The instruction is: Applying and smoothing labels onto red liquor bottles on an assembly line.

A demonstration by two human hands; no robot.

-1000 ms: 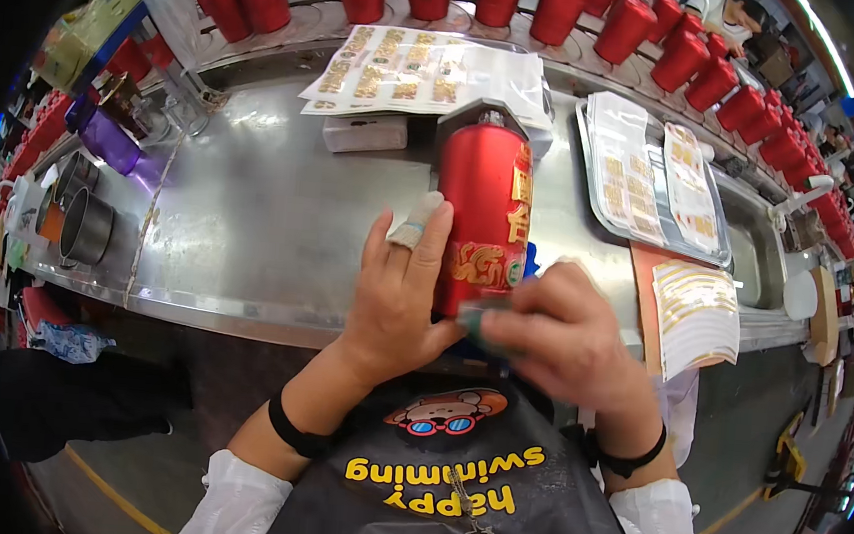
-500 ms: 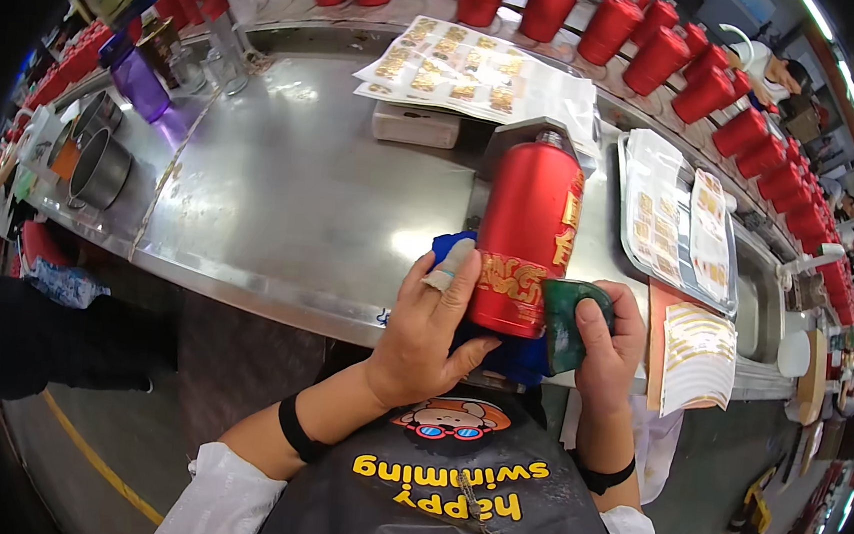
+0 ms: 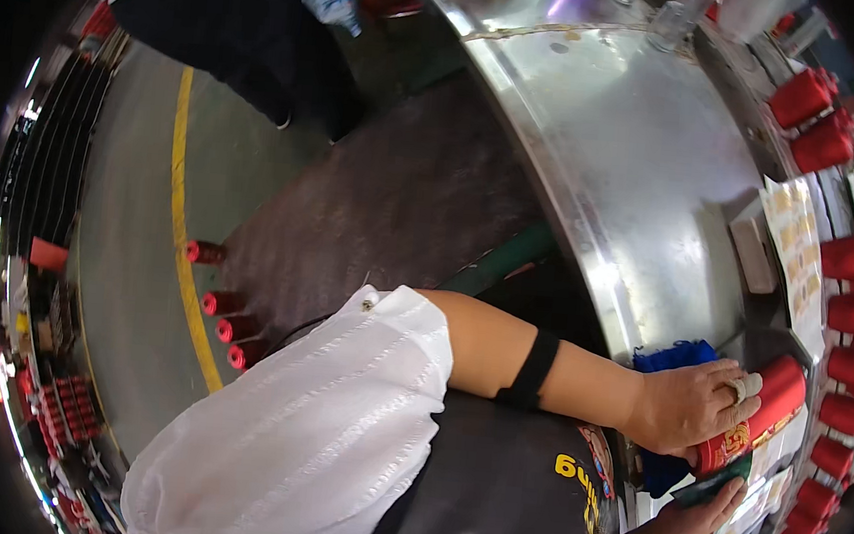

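A red bottle (image 3: 776, 395) with gold decoration lies tilted at the right of the view. My left hand (image 3: 689, 406) rests over its lower part, with fingers bent around it and pale wraps on some fingertips. Below it, my right hand (image 3: 703, 515) grips a dark green, flat scraper (image 3: 716, 483) against the bottle's decorated end. Part of the right hand is hidden behind the bottle and scraper. A blue cloth (image 3: 679, 357) lies under and beside the bottle.
The steel worktable (image 3: 645, 174) curves up from my left arm. Printed decal sheets (image 3: 798, 246) lie beyond the bottle, near a row of red bottles (image 3: 853, 311). Several red bottles (image 3: 232, 329) are on the floor behind me. A person in dark trousers (image 3: 236, 21) stands nearby.
The view has swung far to the left, bringing in the floor and a standing person. Both hands remain at the bottle; the left now covers more of its lower part.
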